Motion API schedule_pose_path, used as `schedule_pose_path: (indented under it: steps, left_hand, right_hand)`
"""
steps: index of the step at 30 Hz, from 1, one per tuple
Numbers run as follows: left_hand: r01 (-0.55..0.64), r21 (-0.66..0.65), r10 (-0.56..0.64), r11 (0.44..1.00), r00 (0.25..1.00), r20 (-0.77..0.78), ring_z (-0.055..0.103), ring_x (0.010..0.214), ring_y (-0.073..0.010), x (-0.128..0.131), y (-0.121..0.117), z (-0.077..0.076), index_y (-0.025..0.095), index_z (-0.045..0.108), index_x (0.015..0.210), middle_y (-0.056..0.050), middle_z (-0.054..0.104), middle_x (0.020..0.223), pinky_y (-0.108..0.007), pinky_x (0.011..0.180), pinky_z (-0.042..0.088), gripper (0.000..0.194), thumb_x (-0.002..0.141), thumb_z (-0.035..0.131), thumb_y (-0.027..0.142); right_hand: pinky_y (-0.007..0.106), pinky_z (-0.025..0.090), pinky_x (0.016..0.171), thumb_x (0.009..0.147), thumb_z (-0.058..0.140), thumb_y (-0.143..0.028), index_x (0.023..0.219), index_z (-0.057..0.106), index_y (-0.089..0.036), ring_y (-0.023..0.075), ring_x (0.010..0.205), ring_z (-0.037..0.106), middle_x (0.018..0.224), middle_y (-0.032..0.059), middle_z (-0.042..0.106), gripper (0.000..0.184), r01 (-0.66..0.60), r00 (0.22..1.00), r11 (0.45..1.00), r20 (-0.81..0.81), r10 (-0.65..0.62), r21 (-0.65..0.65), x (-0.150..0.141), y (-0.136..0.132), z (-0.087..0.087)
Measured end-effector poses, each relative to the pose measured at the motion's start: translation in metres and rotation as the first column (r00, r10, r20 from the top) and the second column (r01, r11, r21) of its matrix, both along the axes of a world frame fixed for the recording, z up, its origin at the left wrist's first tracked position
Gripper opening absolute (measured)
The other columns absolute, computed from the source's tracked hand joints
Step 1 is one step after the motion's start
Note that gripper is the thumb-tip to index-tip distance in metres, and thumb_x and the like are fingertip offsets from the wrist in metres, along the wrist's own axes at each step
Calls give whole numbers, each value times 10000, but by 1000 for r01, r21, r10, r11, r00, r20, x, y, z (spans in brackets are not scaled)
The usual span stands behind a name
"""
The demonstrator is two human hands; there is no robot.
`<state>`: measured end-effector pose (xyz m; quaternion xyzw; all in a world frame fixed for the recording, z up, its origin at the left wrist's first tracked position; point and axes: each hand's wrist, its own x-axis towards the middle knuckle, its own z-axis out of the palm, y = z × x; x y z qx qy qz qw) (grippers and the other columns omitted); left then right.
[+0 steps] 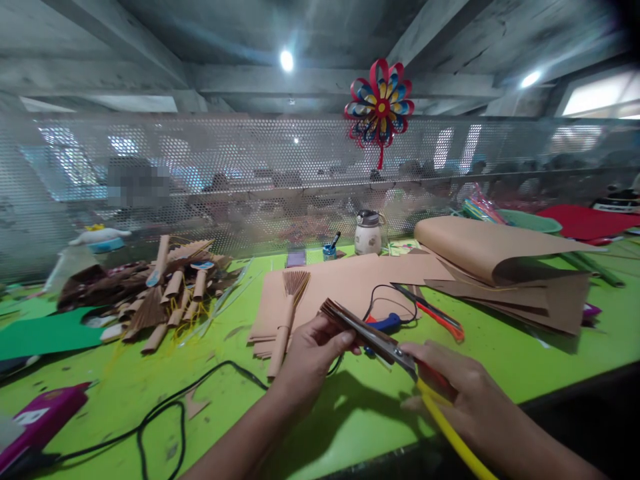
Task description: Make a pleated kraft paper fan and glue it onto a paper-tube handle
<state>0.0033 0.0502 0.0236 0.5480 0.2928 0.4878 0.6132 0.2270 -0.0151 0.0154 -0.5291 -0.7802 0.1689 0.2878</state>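
My left hand (310, 357) pinches a narrow strip of folded brown paper (331, 308) above the green table. My right hand (467, 383) grips a pair of scissors (406, 361) with yellow and red handles. The blades lie along the folded paper and point up to the left; whether they are apart is hard to make out. Just behind them lies a blue glue gun (389, 323) with a black cord, partly hidden by my hands. A pleated paper fan with a rolled handle (286, 323) rests beyond my left wrist.
Flat brown sheets (345, 273) lie behind my hands, with larger folded brown paper (475, 243) at right. Several rolled paper pieces with yellow string (173, 287) are heaped at left. A black cable (200, 380) crosses the green table (240, 427). A white bottle (368, 235) stands behind.
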Motion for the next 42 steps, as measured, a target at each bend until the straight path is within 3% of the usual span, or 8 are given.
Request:
schedule_pose_path:
  steps: [12, 21, 36, 42]
  left_hand:
    - [9, 32, -8, 999, 999, -35, 547, 712, -143, 0, 1, -1, 120, 694, 891, -77, 667, 825, -275, 688, 435, 155, 771, 675, 216]
    - [119, 52, -115, 992, 991, -76, 554, 705, -154, 2, -2, 2, 140, 700, 880, -73, 667, 791, -270, 656, 432, 141, 768, 675, 221]
    - [86, 61, -76, 994, 987, -139, 559, 684, -153, 2, -5, 1, 133, 709, 840, -72, 672, 772, -281, 666, 449, 122, 754, 680, 215]
    - [82, 69, -70, 994, 985, -161, 566, 696, -166, 2, -4, 0, 132, 704, 865, -86, 684, 791, -293, 671, 449, 152, 754, 674, 232]
  right_hand:
    - [307, 479, 661, 821, 625, -356, 1212, 548, -218, 184, 718, 578, 815, 41, 618, 422, -18, 999, 996, 29, 15, 92, 5, 2, -13]
    - [340, 503, 755, 802, 642, -343, 1185, 543, -215, 207, 811, 605, 929, 66, 633, 416, -11, 1000, 999, -18, 12, 47, 1, 2, -10]
    - [325, 514, 771, 769, 680, -322, 1193, 562, -219, 212, 865, 614, 966, 74, 645, 452, 21, 999, 986, -33, -16, 164, -6, -1, -12]
    - [307, 501, 756, 791, 667, -289, 1234, 523, -241, 191, 841, 603, 951, 51, 631, 468, -15, 999, 990, -26, 19, 140, -3, -1, -17]
